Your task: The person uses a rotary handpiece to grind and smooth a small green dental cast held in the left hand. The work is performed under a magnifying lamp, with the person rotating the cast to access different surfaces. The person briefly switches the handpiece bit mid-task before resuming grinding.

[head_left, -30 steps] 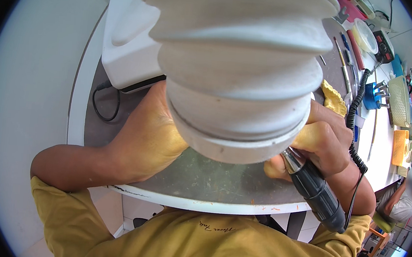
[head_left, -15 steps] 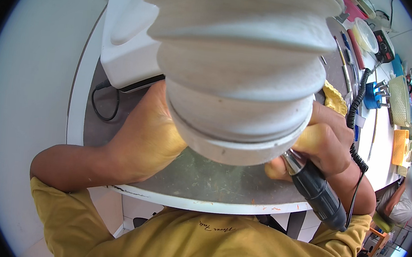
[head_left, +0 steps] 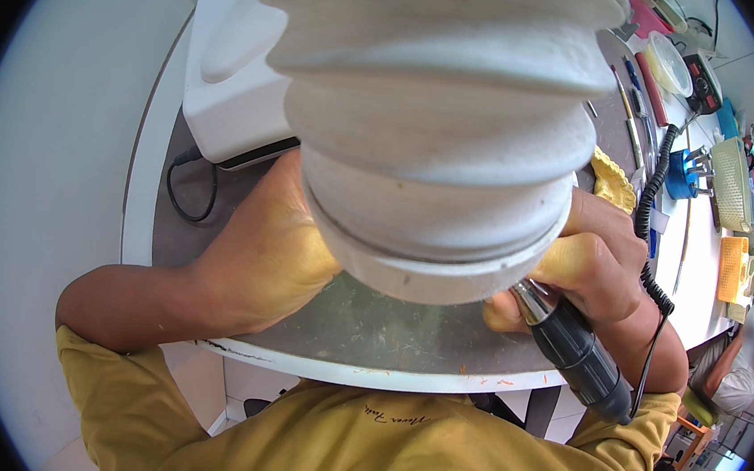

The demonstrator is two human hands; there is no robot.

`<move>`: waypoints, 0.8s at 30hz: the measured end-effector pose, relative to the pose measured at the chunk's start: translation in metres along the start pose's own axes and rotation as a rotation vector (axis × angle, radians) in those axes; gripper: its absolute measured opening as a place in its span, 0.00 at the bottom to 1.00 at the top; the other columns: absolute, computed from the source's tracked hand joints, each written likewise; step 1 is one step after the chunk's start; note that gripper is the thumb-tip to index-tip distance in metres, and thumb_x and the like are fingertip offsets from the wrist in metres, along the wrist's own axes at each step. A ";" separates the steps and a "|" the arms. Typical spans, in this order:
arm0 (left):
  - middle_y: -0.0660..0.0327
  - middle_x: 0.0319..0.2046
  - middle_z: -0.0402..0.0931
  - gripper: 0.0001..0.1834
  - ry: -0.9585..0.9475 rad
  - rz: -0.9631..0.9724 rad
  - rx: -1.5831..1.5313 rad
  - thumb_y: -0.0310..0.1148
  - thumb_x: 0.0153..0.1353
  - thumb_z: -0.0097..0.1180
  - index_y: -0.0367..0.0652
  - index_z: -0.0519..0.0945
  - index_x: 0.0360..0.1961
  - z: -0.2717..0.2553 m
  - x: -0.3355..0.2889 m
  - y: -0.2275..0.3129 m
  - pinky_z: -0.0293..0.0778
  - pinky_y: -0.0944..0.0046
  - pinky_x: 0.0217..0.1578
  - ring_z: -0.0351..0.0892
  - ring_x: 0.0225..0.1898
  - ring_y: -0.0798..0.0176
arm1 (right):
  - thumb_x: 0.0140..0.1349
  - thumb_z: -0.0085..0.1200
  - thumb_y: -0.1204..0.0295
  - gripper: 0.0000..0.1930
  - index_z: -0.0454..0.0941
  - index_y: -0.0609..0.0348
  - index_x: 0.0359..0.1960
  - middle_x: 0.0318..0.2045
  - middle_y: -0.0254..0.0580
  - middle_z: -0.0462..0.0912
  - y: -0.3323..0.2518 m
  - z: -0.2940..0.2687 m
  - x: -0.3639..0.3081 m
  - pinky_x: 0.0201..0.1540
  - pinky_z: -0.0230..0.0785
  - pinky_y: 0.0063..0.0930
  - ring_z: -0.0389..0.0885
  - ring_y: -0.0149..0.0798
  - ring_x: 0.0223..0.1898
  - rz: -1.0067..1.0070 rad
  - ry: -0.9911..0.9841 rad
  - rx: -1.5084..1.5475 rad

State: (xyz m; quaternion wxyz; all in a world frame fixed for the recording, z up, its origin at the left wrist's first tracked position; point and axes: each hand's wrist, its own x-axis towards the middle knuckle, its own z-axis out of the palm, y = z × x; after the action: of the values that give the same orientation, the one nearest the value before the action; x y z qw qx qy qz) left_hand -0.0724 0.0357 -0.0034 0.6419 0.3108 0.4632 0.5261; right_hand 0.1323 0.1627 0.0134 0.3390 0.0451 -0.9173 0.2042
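A black rotary handpiece (head_left: 578, 350) with a metal collar is gripped in my right hand (head_left: 597, 259), its rear end slanting down to the right toward my sleeve. Its working tip is out of sight. A large white ribbed hose (head_left: 439, 142) hangs between me and the work, covering the space where both hands meet. My left hand (head_left: 290, 250) reaches under the hose from the left. Its fingers are hidden there, along with anything they may hold.
A white machine housing (head_left: 237, 89) with a black cable (head_left: 212, 199) stands to the left. At right are a coiled cord (head_left: 655, 184), a yellow cloth (head_left: 612, 180), a blue bur holder (head_left: 685, 175), a cream basket (head_left: 731, 186) and an orange basket (head_left: 733, 269). Another person (head_left: 734, 383) sits far right.
Very little differs. The handpiece and my right fingers have shifted slightly; my left arm stays in place.
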 end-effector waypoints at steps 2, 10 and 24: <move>0.60 0.49 0.77 0.22 0.001 -0.016 -0.028 0.19 0.58 0.62 0.35 0.72 0.54 -0.001 0.000 -0.001 0.71 0.66 0.53 0.74 0.50 0.68 | 0.56 0.68 0.66 0.17 0.71 0.59 0.37 0.31 0.49 0.83 0.001 0.000 -0.001 0.30 0.75 0.27 0.85 0.41 0.29 0.003 0.013 -0.016; 0.60 0.49 0.77 0.23 0.009 0.003 -0.055 0.20 0.57 0.63 0.34 0.71 0.54 0.002 0.001 0.000 0.70 0.65 0.54 0.73 0.51 0.67 | 0.57 0.66 0.66 0.17 0.70 0.61 0.36 0.29 0.50 0.82 0.000 0.001 -0.001 0.29 0.74 0.27 0.84 0.41 0.28 0.025 0.045 -0.045; 0.60 0.49 0.77 0.24 -0.004 -0.046 -0.019 0.20 0.57 0.64 0.34 0.71 0.54 -0.001 0.000 0.003 0.70 0.66 0.54 0.74 0.51 0.67 | 0.53 0.70 0.66 0.17 0.73 0.61 0.34 0.29 0.49 0.82 0.003 0.000 0.002 0.30 0.75 0.28 0.84 0.42 0.28 -0.012 0.013 -0.042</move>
State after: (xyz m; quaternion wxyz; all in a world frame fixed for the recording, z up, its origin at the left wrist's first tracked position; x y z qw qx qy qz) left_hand -0.0743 0.0362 -0.0011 0.6578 0.2948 0.4640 0.5149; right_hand 0.1299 0.1651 0.0135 0.3467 0.0420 -0.9189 0.1833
